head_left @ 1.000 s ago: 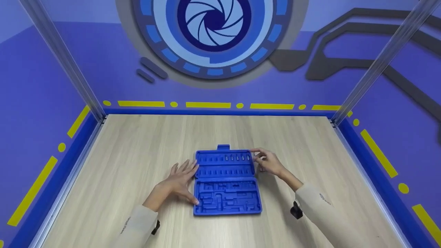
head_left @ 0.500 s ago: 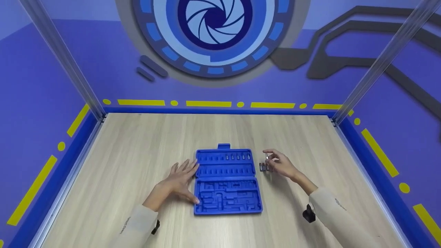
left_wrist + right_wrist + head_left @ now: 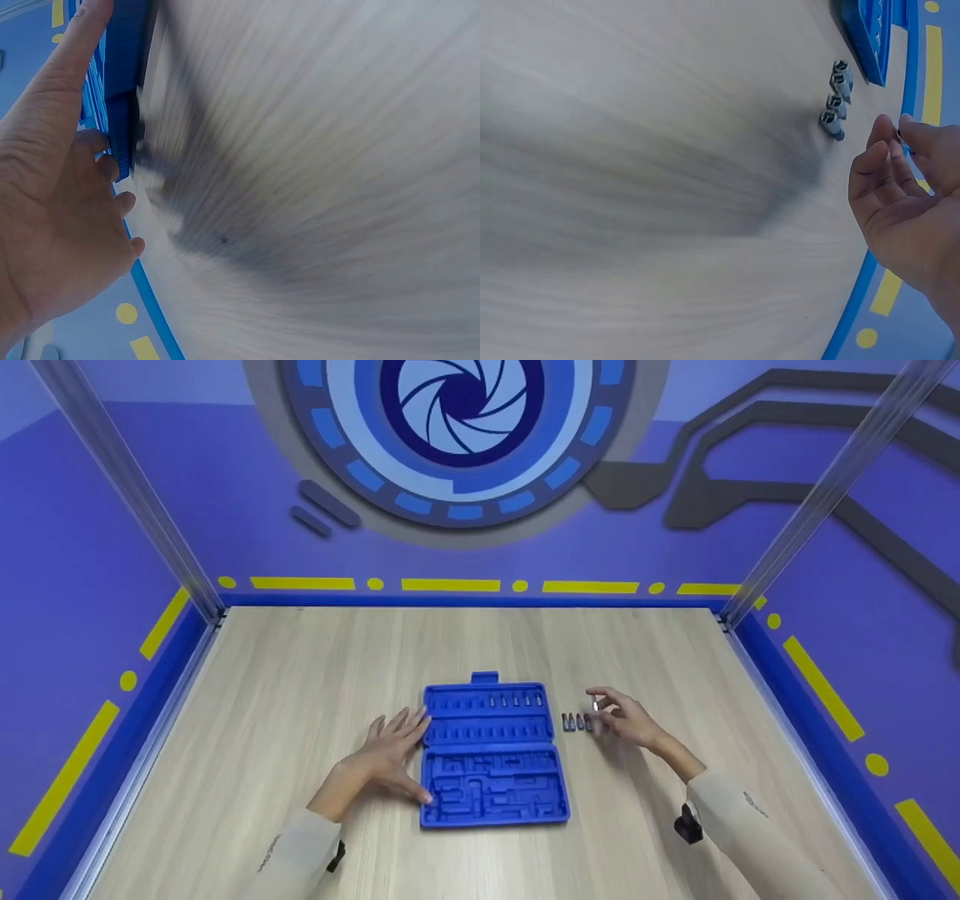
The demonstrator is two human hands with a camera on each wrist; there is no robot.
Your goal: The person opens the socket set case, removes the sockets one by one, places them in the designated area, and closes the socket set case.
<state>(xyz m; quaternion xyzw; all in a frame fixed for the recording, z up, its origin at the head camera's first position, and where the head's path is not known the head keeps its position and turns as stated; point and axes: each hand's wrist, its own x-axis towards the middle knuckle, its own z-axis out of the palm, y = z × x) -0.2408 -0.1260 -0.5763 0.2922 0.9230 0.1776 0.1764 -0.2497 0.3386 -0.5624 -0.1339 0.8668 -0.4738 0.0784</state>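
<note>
the left hand, fingers spread apart, touches the left side of the open, moulded blue case, well in from the wood-grained table's far edge, while the right hand's fingers pinch a shiny metal piece near four short cylindrical sockets.

The right hand is moving rightward, away from the right edge of the blue case, carrying a pinched metal piece along and uncovering more of the row of metal sockets beside the case.
</note>
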